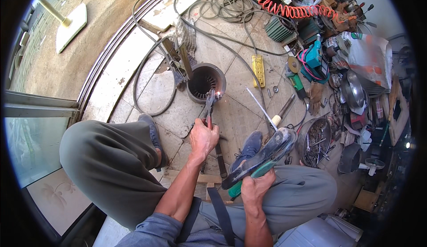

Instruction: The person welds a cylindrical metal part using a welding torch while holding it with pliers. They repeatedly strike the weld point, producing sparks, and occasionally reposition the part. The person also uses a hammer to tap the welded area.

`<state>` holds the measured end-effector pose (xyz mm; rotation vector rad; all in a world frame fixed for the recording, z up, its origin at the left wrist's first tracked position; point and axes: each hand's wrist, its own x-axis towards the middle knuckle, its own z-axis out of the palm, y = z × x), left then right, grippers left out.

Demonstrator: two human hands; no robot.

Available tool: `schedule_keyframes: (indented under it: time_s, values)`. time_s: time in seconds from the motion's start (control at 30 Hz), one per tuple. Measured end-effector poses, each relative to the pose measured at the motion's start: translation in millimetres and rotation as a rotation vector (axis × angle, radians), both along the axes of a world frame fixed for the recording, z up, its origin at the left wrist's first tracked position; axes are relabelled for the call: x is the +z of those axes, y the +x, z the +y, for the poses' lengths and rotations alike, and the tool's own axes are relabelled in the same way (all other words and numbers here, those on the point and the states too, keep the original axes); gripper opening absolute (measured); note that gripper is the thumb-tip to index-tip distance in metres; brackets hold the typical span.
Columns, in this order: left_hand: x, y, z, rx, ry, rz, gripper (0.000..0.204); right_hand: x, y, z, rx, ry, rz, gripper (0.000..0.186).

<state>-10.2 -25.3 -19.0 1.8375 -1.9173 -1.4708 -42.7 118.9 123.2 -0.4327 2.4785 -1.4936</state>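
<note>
My left hand (203, 138) is closed around red-handled pliers (209, 113). Their jaws reach the rim of an open grey metal cylinder (203, 71), where a small bright glowing spot (219, 95) shows. My right hand (260, 184) grips a scuffed black object with a green handle (262, 169), held over my right leg. Just beyond it a cream-handled holder (280, 115) and a thin white rod (260, 102) show, partly hidden. A metal clamp-like fixture (180, 60) stands at the cylinder's back left. A dark bar (220, 160) lies on the tiles below my left hand.
Hoses and cables (209, 11) loop across the tiled floor. A yellow power strip (258, 71), a green grinder (297, 82), a pan of scrap metal (313, 140) and piled tools and machine parts crowd the right. A glass door (40, 144) and track (100, 51) border the left.
</note>
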Motion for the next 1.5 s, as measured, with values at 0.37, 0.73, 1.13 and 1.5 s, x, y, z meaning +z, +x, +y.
schedule_keyframes:
  time_s: [0.37, 0.73, 1.13, 1.5]
  values:
    - [22, -2, -10, -0.044, 0.167, 0.023, 0.059, 4, 0, -3, -0.007, 0.060, -0.001, 0.014]
    - [22, -1, -16, -0.067, 0.261, 0.102, 0.065, 9, 0, -6, 0.000, 0.072, -0.013, 0.020]
    - [22, 4, -23, 0.298, 0.799, 0.701, 0.044, 7, -1, -2, 0.032, 0.043, 0.016, 0.025]
    - [48, 13, -45, 0.655, 1.847, 1.519, 0.046, 5, 0, -1, -0.005, 0.005, -0.052, 0.028]
